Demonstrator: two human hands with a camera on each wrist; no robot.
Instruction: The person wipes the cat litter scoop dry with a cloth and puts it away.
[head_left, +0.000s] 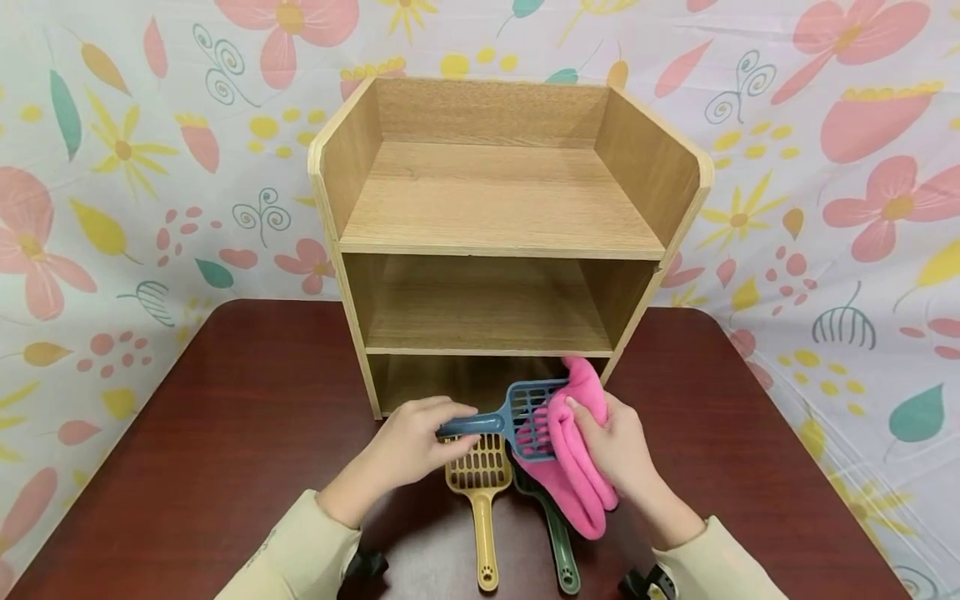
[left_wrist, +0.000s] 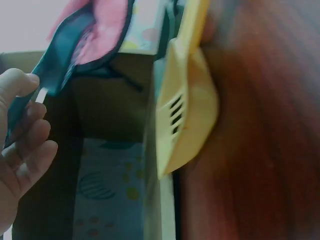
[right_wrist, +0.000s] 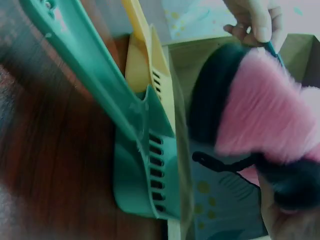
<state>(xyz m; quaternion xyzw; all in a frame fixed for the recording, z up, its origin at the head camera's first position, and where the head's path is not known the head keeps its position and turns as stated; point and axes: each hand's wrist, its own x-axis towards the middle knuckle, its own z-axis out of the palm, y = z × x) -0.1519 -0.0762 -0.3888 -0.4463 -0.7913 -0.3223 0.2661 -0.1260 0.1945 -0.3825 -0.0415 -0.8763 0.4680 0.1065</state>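
My left hand [head_left: 408, 440] grips the handle of a blue slotted litter scoop [head_left: 483, 422], holding it level above the table. My right hand [head_left: 621, 442] holds a folded pink cloth [head_left: 576, 454] against the far side of the scoop's head, thumb on top of the folds. In the right wrist view the fluffy cloth [right_wrist: 270, 110] partly covers the scoop. Below lie a yellow litter scoop [head_left: 484, 525] and a dark green one [head_left: 561, 546], side by side with handles toward me. The cloth and blue scoop hide part of the green scoop's head.
A wooden shelf unit [head_left: 502, 248] with three levels stands behind my hands on the dark red-brown table [head_left: 247, 467]. The two lying scoops' heads are close to its front. A floral-patterned cloth [head_left: 150, 217] hangs behind and to both sides.
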